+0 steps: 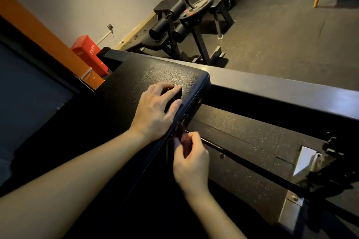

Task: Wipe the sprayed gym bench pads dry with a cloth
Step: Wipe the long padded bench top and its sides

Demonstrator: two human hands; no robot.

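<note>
A black textured bench pad [155, 75] fills the middle of the view, its rounded corner pointing up and right. My left hand [155, 110] lies on the pad near its right edge, fingers spread and slightly bent over a dark patch that may be cloth; I cannot tell. My right hand [191, 159] is just off the pad's right side edge, pinching a small dark reddish cloth [181, 134] between thumb and fingers. The cloth touches the pad's side edge.
The bench's black steel frame beam [281, 89] runs right from the pad corner, with rubber flooring below. A leg-roller machine with a weight plate [194, 11] stands behind. A red bin [89, 50] sits by the wall at left, beside an orange panel.
</note>
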